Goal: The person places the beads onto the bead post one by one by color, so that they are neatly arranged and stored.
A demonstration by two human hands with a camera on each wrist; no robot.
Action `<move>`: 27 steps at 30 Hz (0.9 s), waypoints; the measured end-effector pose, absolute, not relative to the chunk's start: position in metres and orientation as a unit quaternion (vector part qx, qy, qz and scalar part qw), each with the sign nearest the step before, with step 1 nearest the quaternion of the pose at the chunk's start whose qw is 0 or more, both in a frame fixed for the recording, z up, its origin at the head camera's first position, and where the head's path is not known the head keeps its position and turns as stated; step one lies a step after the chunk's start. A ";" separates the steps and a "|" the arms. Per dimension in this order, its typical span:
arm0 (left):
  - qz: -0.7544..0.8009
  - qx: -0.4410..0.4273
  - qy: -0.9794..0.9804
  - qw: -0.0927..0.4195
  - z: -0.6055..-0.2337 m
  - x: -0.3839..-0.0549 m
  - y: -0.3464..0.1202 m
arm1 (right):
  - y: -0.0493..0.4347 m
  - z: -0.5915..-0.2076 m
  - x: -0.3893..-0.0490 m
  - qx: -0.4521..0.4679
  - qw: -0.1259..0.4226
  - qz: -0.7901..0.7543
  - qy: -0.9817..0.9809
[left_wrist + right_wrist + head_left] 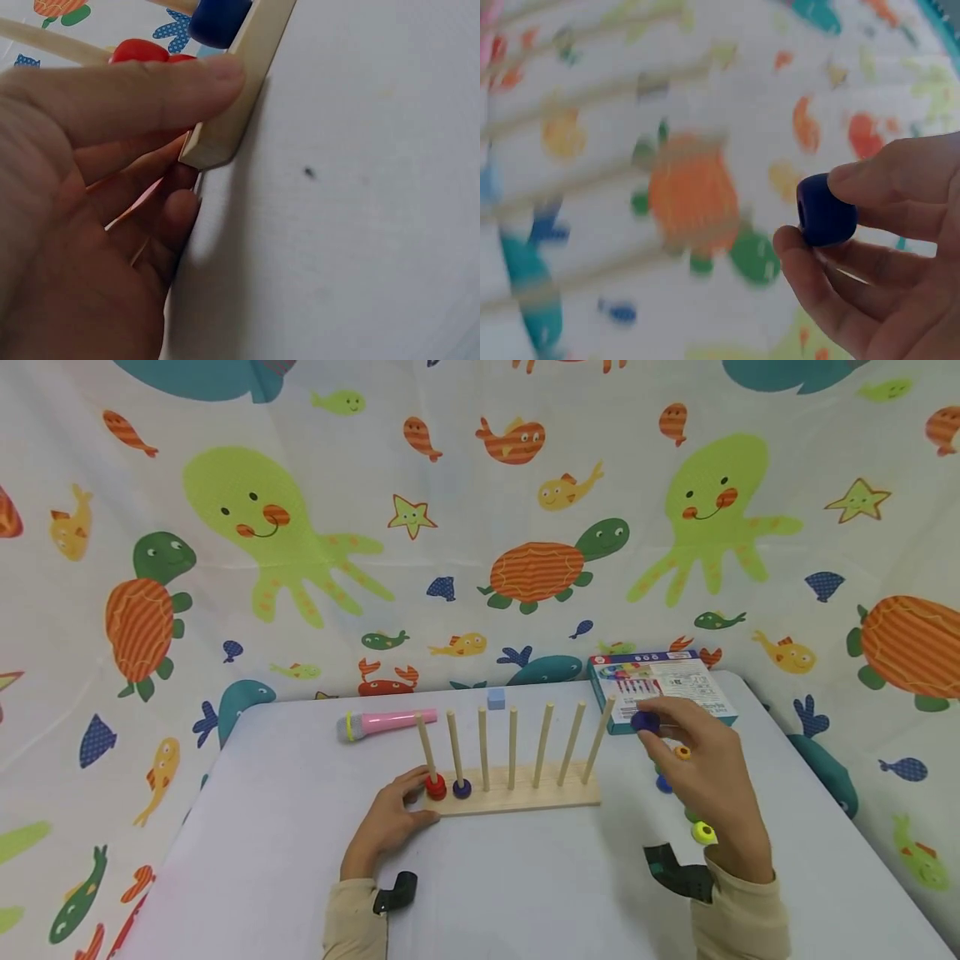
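Note:
A wooden board with a row of upright pegs [525, 799] stands on the table. My left hand [386, 820] grips its left end, thumb [217, 79] along the front edge. Red beads [435, 788] are stacked at the foot of the leftmost peg, and a dark blue bead [462, 789] sits on the peg beside it. Up to the right of the pegs, my right hand [703, 768] pinches another dark blue bead [826, 211] between thumb and fingertips. That bead is held in the air, apart from the rightmost peg [600, 739].
Loose beads, among them a yellow one [703, 833] and a blue one [663, 783], lie partly hidden under the right hand. Behind stand a printed box [708, 689], a small light blue cube [496, 698] and a pink toy microphone [393, 721]. A patterned cloth [450, 468] hangs at the back.

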State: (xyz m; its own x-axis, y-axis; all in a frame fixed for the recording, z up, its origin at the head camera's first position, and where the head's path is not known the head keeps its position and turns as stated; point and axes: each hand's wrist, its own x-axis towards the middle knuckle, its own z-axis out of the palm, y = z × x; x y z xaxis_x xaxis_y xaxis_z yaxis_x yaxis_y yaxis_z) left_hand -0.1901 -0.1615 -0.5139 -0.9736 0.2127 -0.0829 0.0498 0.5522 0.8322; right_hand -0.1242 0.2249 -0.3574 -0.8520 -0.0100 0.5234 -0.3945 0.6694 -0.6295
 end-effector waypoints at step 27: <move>0.474 0.099 0.873 0.066 -0.519 -0.192 -0.164 | 0.059 -0.337 -0.191 0.307 0.133 0.348 -0.876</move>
